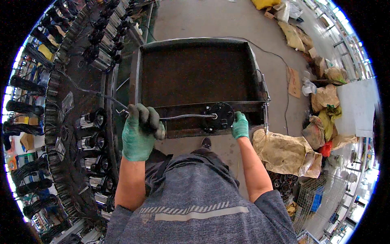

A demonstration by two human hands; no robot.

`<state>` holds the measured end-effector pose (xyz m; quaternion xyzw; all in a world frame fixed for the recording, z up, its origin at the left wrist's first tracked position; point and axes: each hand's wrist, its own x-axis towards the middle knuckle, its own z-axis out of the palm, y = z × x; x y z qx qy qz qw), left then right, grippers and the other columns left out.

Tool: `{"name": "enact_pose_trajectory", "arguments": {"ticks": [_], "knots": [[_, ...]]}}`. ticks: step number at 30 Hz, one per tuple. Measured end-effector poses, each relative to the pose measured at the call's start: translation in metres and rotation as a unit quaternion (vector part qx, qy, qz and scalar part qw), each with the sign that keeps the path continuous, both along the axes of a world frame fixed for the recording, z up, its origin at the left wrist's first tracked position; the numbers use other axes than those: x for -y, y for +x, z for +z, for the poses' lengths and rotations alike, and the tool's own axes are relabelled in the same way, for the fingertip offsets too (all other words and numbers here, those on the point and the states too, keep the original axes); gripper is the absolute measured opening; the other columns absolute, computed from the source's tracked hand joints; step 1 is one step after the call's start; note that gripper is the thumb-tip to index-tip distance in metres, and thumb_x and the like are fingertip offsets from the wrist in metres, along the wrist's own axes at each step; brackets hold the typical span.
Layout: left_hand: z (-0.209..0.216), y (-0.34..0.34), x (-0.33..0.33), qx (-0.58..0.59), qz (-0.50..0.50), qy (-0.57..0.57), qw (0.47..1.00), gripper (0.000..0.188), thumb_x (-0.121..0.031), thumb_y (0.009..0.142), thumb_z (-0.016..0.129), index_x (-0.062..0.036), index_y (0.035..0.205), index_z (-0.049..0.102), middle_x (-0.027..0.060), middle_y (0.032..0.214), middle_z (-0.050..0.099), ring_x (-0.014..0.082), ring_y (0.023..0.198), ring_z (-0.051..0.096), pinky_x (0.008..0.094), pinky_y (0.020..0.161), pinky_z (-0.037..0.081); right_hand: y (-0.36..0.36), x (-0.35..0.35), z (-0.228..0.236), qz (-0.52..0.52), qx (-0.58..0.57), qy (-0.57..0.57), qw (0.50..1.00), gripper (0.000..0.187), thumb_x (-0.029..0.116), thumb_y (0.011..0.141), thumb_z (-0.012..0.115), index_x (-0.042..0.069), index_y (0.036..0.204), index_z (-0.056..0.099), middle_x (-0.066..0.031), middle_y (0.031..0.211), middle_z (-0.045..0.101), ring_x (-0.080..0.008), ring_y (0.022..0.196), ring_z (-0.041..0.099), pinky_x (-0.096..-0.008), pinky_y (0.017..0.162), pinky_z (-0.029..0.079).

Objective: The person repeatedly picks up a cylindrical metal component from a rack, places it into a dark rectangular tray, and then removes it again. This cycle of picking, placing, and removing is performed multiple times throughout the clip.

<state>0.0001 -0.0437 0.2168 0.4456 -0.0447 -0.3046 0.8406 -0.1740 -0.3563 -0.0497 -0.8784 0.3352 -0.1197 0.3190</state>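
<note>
Both my hands wear green gloves with dark, soiled fingers. My left hand (140, 133) is closed around a grey cable (185, 116), which runs across to the middle of a black round flanged part (222, 115) with several small bolts. On the far side of that hand, the cable continues up and left toward the bench. My right hand (240, 127) grips the right edge of the round part, its fingertips partly hidden behind it. The part is over the near ledge of a dark rectangular metal tray (195, 40); whether it rests there I cannot tell.
To my left, a bench holds rows of silver-and-black motors (92, 118) and coiled black cables (26, 106). A metal rod fixture (266, 110) stands at the tray's right side. Sacks (284, 153), cardboard (294, 82) and a wire cage (315, 195) lie right. A cord crosses the floor.
</note>
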Motion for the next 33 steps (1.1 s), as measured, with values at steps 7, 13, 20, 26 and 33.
{"name": "enact_pose_trajectory", "arguments": {"ticks": [7, 13, 20, 26, 33], "knots": [[-0.007, 0.000, -0.005, -0.012, 0.016, -0.007, 1.000, 0.052, -0.059, 0.098, 0.057, -0.0112, 0.082, 0.046, 0.0090, 0.076, 0.052, 0.0252, 0.058, 0.057, 0.0386, 0.056, 0.050, -0.012, 0.026, -0.048, -0.003, 0.030, 0.074, 0.997, 0.027, 0.007, 0.090, 0.059, 0.005, 0.117, 0.062, -0.0239, 0.115, 0.066, -0.0394, 0.108, 0.065, -0.0469, 0.089, 0.052], [-0.011, 0.022, -0.048, -0.021, 0.128, -0.030, 0.991, 0.051, -0.058, 0.098, 0.058, -0.0097, 0.085, 0.050, 0.0115, 0.078, 0.056, 0.0267, 0.063, 0.061, 0.0398, 0.059, 0.051, 0.026, -0.001, 0.037, 0.030, -0.118, 0.281, 0.952, 0.037, -0.002, 0.095, 0.047, 0.007, 0.127, 0.064, -0.0041, 0.108, 0.071, -0.0124, 0.090, 0.064, -0.0265, 0.081, 0.053], [-0.042, 0.083, -0.113, 0.020, 0.220, 0.030, 0.975, 0.045, -0.054, 0.101, 0.057, -0.0117, 0.086, 0.048, 0.0070, 0.081, 0.053, 0.0211, 0.058, 0.050, 0.0358, 0.055, 0.045, 0.068, -0.036, 0.119, 0.246, -0.027, 0.204, 0.947, 0.047, -0.012, 0.082, 0.050, 0.004, 0.123, 0.065, -0.0088, 0.102, 0.072, -0.0143, 0.089, 0.065, -0.0284, 0.080, 0.054], [-0.022, 0.167, -0.201, -0.011, 0.334, -0.028, 0.942, 0.039, -0.049, 0.102, 0.059, -0.0119, 0.091, 0.055, 0.0070, 0.085, 0.058, 0.0188, 0.064, 0.051, 0.0335, 0.059, 0.044, 0.189, -0.114, 0.218, 0.296, -0.078, 0.206, 0.930, 0.028, -0.005, 0.082, 0.063, 0.002, 0.108, 0.070, -0.0125, 0.093, 0.074, -0.0158, 0.086, 0.070, -0.0311, 0.079, 0.056], [-0.001, 0.291, -0.310, 0.123, 0.448, 0.081, 0.882, 0.039, -0.045, 0.104, 0.057, -0.0086, 0.090, 0.061, 0.0101, 0.086, 0.067, 0.0204, 0.066, 0.060, 0.0366, 0.063, 0.050, 0.379, -0.266, 0.208, 0.394, -0.014, 0.148, 0.907, 0.017, 0.017, 0.088, 0.069, 0.002, 0.096, 0.070, -0.0171, 0.086, 0.069, -0.0255, 0.076, 0.067, -0.0374, 0.073, 0.053]]}}
